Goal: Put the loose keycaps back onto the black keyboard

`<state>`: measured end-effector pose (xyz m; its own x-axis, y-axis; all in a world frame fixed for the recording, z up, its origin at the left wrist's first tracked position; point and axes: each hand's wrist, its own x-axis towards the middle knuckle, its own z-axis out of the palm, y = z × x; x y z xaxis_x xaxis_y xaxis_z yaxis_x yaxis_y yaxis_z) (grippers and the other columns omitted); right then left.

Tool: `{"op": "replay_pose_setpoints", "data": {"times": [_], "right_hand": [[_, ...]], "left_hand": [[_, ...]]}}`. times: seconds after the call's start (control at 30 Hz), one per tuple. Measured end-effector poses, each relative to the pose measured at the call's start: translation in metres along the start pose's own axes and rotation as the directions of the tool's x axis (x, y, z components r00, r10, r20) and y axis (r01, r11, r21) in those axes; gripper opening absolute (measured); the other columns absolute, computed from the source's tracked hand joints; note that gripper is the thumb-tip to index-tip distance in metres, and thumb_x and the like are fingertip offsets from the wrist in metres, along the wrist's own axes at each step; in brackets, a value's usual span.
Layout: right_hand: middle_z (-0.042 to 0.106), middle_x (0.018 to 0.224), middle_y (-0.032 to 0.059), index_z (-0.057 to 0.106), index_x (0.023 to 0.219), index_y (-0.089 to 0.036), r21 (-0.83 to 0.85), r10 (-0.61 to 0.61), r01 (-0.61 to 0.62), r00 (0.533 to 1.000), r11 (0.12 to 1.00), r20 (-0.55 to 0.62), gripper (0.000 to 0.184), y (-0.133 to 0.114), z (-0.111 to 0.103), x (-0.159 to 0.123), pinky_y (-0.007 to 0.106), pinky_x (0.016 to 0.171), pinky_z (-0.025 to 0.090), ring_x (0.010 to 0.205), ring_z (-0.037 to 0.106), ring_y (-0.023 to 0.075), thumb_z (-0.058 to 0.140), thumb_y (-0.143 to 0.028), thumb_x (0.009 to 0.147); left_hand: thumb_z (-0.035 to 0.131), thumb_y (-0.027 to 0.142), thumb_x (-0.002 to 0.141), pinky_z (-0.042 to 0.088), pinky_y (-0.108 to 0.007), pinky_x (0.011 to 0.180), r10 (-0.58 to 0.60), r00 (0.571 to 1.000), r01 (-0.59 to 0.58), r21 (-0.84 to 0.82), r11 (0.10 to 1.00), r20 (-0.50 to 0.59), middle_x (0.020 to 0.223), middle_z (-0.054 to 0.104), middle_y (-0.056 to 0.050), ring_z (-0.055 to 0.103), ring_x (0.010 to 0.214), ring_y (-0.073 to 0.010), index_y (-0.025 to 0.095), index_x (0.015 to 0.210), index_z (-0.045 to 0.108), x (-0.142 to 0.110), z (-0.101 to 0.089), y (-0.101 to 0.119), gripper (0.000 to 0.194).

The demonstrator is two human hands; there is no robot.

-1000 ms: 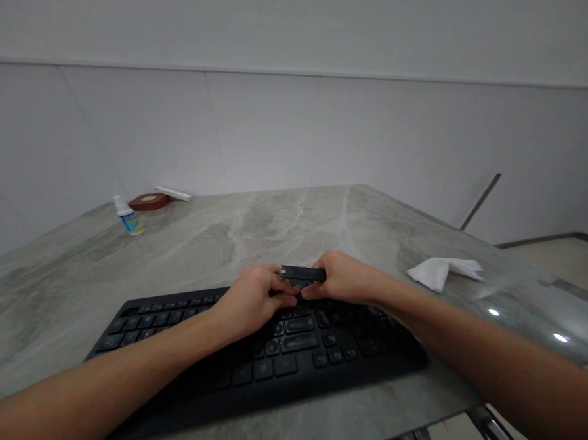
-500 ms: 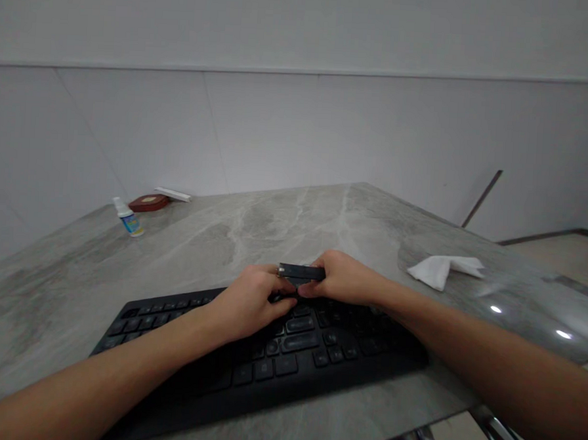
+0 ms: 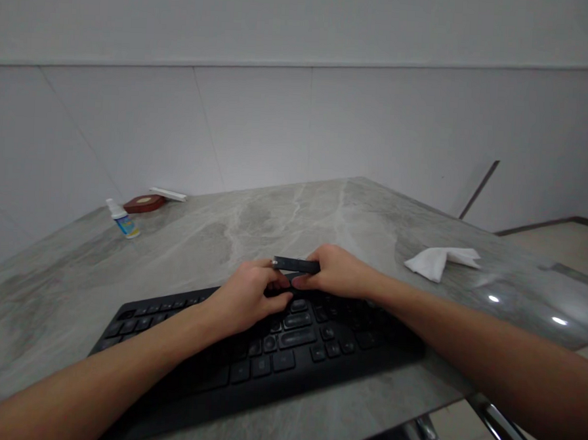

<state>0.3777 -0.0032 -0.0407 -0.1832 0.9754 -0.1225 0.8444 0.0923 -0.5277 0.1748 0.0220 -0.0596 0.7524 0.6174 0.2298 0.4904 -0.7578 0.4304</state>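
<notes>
A black keyboard (image 3: 286,361) lies at a slant on the grey marbled table in front of me. My right hand (image 3: 338,269) grips a slim black bar (image 3: 295,265) with a small light mark at its left end, held above the keyboard's back edge. The bar's exact kind does not show. My left hand (image 3: 243,296) rests over the middle of the keyboard, fingers curled in beside the bar's left end and thumb low over the keys. What those fingertips pinch, if anything, is hidden.
A small white spray bottle (image 3: 122,220) with a blue label stands at the back left. Behind it are a reddish-brown case (image 3: 145,204) and a white strip (image 3: 168,194). A crumpled white cloth (image 3: 437,261) lies to the right. Chrome metal (image 3: 504,431) shows below the front edge.
The view has shifted slightly, moving everything a little left and up. Both hands keep nearly the same pose over the keyboard, with the black bar still in my right hand.
</notes>
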Motion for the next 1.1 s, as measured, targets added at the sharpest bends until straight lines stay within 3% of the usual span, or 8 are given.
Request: {"op": "replay_pose_setpoints", "data": {"times": [0.3,0.5,0.63,0.73,0.83,0.9,1.0,1.1], "right_hand": [[0.056,0.059,0.0002,0.072,0.07,-0.016,-0.033,0.006,-0.006,1.0,0.999,-0.005,0.029,-0.001,0.001,-0.001,0.025,0.05,0.029,0.056,0.05,0.0123,0.073,-0.044,0.079],[0.062,0.06,0.002,0.077,0.078,-0.018,-0.11,0.003,-0.007,0.999,0.994,-0.042,0.031,0.0,0.005,-0.001,0.026,0.051,0.029,0.056,0.055,0.0141,0.072,-0.048,0.079],[0.064,0.06,0.0033,0.077,0.077,-0.018,-0.168,-0.005,0.0,0.999,0.986,-0.032,0.036,-0.002,0.005,-0.003,0.027,0.052,0.031,0.054,0.057,0.015,0.071,-0.054,0.079],[0.066,0.062,0.0054,0.077,0.078,-0.018,-0.246,0.014,-0.024,0.999,0.969,-0.04,0.04,-0.005,0.005,-0.003,0.028,0.055,0.034,0.056,0.059,0.0171,0.07,-0.058,0.078],[0.067,0.066,0.0082,0.077,0.079,-0.017,-0.292,0.007,-0.022,0.999,0.956,-0.051,0.041,-0.008,0.006,-0.001,0.028,0.057,0.036,0.061,0.061,0.0202,0.073,-0.057,0.076],[0.066,0.064,0.0073,0.076,0.077,-0.016,-0.279,-0.006,-0.007,0.999,0.96,-0.047,0.038,-0.008,0.006,0.0,0.028,0.056,0.036,0.061,0.06,0.0197,0.075,-0.054,0.075],[0.063,0.061,0.0041,0.073,0.071,-0.015,-0.207,-0.03,0.016,0.997,0.978,-0.067,0.04,-0.002,0.005,-0.001,0.026,0.055,0.035,0.059,0.056,0.0158,0.064,-0.051,0.086],[0.061,0.065,0.0038,0.068,0.07,-0.014,0.102,-0.136,0.162,0.965,0.981,-0.226,0.056,0.008,-0.002,-0.006,0.026,0.059,0.039,0.063,0.055,0.0147,0.043,-0.057,0.097]], "left_hand": [[0.068,0.015,0.085,0.053,-0.031,0.081,0.035,0.999,-0.033,-0.064,0.997,0.017,0.1,0.073,-0.005,0.067,0.09,-0.0196,0.017,0.091,0.077,-0.002,-0.003,0.001,0.011],[0.069,0.015,0.083,0.052,-0.029,0.07,0.023,1.0,-0.023,-0.008,1.0,-0.002,0.086,0.07,-0.004,0.064,0.076,-0.0175,0.016,0.083,0.075,-0.001,-0.002,-0.001,0.006],[0.067,0.021,0.089,0.052,-0.03,0.074,0.164,0.986,-0.164,-0.031,0.986,-0.006,0.092,0.071,-0.006,0.066,0.081,-0.0179,0.019,0.086,0.078,-0.004,-0.005,-0.007,0.012],[0.058,0.024,0.094,0.05,-0.029,0.068,0.278,0.959,-0.278,0.0,0.961,0.061,0.086,0.069,-0.008,0.064,0.075,-0.0173,0.016,0.085,0.079,-0.007,-0.008,-0.008,0.024],[0.051,0.025,0.096,0.049,-0.03,0.065,0.298,0.948,-0.308,0.084,0.948,0.115,0.078,0.065,-0.009,0.06,0.068,-0.0176,0.014,0.085,0.078,-0.01,-0.01,-0.009,0.032],[0.05,0.025,0.096,0.05,-0.031,0.066,0.291,0.948,-0.304,0.102,0.947,0.126,0.079,0.065,-0.009,0.06,0.068,-0.0181,0.013,0.086,0.078,-0.012,-0.01,-0.01,0.032],[0.051,0.024,0.094,0.054,-0.035,0.078,0.303,0.948,-0.312,0.094,0.945,0.101,0.092,0.067,-0.012,0.063,0.083,-0.0216,0.013,0.097,0.075,-0.015,-0.007,-0.007,0.027],[0.06,0.038,0.09,0.053,-0.048,0.095,0.236,0.97,-0.242,0.132,0.961,0.055,0.114,0.063,-0.018,0.06,0.106,-0.0301,0.011,0.119,0.067,-0.02,-0.001,0.005,0.039]]}}
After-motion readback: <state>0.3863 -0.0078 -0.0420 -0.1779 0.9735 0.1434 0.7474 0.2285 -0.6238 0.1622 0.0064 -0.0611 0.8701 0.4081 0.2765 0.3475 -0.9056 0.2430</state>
